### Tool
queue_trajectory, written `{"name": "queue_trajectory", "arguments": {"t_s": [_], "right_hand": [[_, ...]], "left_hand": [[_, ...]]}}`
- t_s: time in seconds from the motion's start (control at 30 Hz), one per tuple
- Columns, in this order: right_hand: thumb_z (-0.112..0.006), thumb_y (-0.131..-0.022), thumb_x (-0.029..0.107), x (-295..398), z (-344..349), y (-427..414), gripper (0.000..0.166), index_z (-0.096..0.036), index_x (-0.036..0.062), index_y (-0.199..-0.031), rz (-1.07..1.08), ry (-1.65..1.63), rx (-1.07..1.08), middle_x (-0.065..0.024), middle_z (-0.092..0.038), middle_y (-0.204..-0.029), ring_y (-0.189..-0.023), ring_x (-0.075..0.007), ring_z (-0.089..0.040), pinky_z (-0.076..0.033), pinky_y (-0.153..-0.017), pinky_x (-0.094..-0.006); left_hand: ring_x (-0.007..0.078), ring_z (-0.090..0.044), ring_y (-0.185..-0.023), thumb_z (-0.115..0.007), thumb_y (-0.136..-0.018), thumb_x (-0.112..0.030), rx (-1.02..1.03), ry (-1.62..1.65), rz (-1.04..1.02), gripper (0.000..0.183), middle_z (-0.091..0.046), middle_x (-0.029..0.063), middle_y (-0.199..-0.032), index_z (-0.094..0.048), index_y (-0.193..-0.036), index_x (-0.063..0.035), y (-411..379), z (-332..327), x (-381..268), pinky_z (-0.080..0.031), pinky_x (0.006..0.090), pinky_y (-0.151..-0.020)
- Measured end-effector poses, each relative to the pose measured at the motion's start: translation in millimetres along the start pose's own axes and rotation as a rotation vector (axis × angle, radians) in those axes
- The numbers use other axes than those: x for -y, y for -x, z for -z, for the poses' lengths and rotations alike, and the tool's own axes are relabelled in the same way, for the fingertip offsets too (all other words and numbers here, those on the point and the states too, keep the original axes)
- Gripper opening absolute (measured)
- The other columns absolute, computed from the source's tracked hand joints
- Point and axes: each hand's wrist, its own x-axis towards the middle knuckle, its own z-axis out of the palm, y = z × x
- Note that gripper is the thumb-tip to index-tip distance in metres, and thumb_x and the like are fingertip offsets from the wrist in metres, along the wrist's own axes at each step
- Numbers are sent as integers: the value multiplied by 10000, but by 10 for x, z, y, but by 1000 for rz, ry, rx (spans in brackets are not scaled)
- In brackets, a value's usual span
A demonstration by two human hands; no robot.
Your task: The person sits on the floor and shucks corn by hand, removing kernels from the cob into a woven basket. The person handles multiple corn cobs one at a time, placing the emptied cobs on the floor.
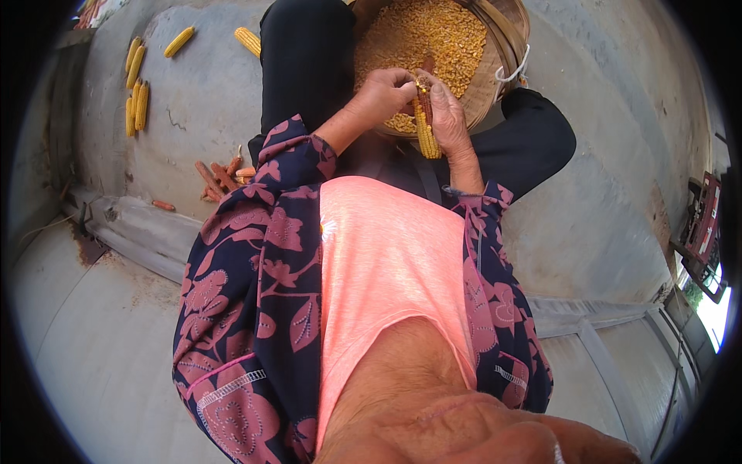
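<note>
My right hand [449, 119] is wrapped around a partly shelled ear of corn [427, 136]; yellow kernels cover its lower part, and bare reddish cob shows higher up. My left hand [387, 95] has its thumb and bent fingers pressed on the upper end of the same ear; its fingertips are partly hidden. Beneath and beyond both hands, a round woven bamboo basket [490, 95] sits between my legs and holds many loose corn kernels [429, 32]. A reddish cob part shows among the kernels, just beyond my fingers.
Several unshelled ears of corn [141, 104] lie on the concrete floor [197, 87] at the left. Bare reddish cobs [223, 177] are heaped beside my left sleeve, with one loose cob [163, 205] farther left. A white cord loop [513, 68] hangs at the basket's right rim.
</note>
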Motion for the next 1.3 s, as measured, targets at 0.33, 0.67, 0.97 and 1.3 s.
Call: {"name": "queue_trajectory", "arguments": {"t_s": [0.33, 0.67, 0.97, 1.3], "right_hand": [[-601, -958, 239, 4, -46, 12, 307, -633, -7, -1139, -14, -127, -42, -15, -653, -961, -866, -84, -591, -485, -776, -228], [-596, -962, 247, -66, 45, -43, 302, -645, -14, -1106, -25, -220, -108, 1, -648, -901, -806, -59, -578, -475, -711, -198], [-613, -952, 258, -21, -64, -36, 303, -655, -5, -1097, 26, -190, -118, 0, -649, -907, -780, -62, -563, -468, -697, -206], [-647, -929, 285, -30, -40, -23, 335, -657, -2, -1102, 55, -83, -105, 11, -647, -918, -795, -57, -546, -450, -712, -198]], "left_hand": [[190, -662, -805, -535, -903, -140, 3, -44, 94, 254, -645, 125, -915, -615, -1010, 77, 77, 14, -15, -577, 297, -692], [210, -657, -861, -525, -904, -139, 16, 315, 127, 361, -610, 159, -1112, -544, -1194, 75, 57, -16, 106, -553, 305, -787], [164, -644, -867, -628, -918, -262, 56, -96, -50, 399, -668, 122, -981, -616, -1131, 74, 71, 21, 91, -526, 285, -761], [184, -660, -770, -646, -868, -159, -92, -604, -551, 234, -670, 138, -835, -669, -1052, -17, 34, 32, 205, -523, 327, -698]]}}
